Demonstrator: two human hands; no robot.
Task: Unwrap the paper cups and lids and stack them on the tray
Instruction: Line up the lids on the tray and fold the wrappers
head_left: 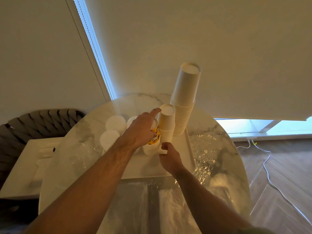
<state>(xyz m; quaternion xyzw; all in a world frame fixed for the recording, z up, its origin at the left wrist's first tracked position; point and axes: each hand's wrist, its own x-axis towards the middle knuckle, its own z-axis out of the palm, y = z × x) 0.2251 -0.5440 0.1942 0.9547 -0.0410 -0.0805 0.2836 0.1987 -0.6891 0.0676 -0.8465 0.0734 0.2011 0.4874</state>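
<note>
Left hand (142, 128), centre of frame: palm over the top of a short stack of yellow-printed cups (154, 138), fingers curled down around it, index finger stretched up and right so that its tip touches the rim of the neighbouring stack. Right hand (169, 157), just below and right of centre: thumb and fingers pinched on the bottom edge of the middle cup stack (167, 124), a plain cream column of inverted cups standing touching the printed stack on its right. Tall cup stack (185, 102), immediately right of the middle one and reaching the upper centre-right of the frame: many nested inverted cream cups, leaning slightly right, base on the far right corner of the tray. Tray (190, 149), white, rectangular, centre of frame, carrying all three stacks. White lids (116, 124), left of the left hand at centre-left: at least three round piles, close together; whether on the tray or the table cannot be told. Clear plastic wrap (205, 154), crumpled, right of the tray; more sheeting across the lower centre. Round marble table (143, 98) beneath all. Woven chair back (33, 122) at far left. White cable (268, 168) on wood floor, lower right
</note>
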